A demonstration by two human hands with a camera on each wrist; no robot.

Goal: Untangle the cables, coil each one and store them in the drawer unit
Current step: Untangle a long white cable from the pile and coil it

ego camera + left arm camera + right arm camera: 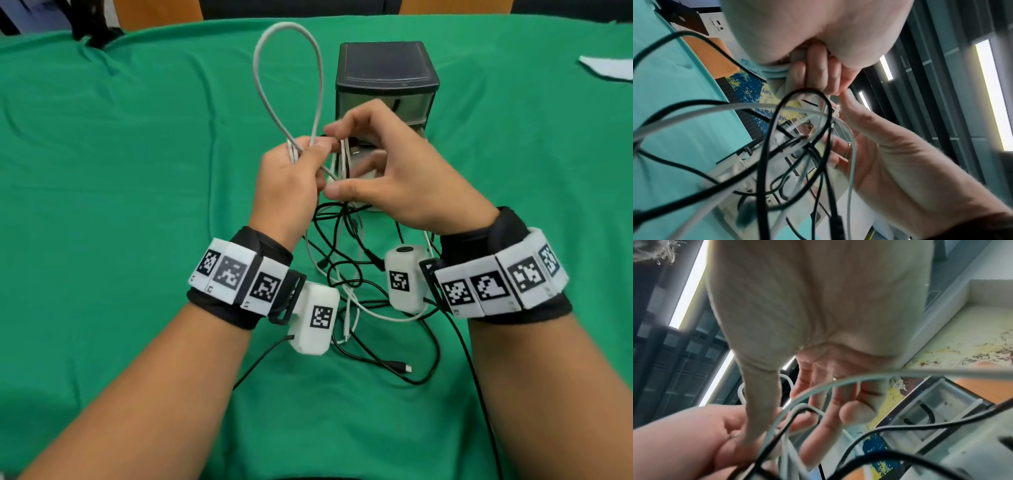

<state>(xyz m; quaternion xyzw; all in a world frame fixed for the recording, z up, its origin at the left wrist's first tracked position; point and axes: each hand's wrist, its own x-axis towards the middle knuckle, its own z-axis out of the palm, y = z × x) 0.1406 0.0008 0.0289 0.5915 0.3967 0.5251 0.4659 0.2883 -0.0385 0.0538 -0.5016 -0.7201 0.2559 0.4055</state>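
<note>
- Green cloth covers the table; a dark drawer unit stands at the far middle.
- Left hand is curled round a white cable, its long loop rising toward the far side.
- Right hand, just right of it, has fingers half bent; what its fingertips pinch is hidden.
- Black cables lie tangled near, between the wrists, partly covered.

A table under a green cloth carried everything. On it stood a dark drawer unit, with a tangle of black and white cables lying just in front of it. A white sheet lay at the far right edge.
</note>
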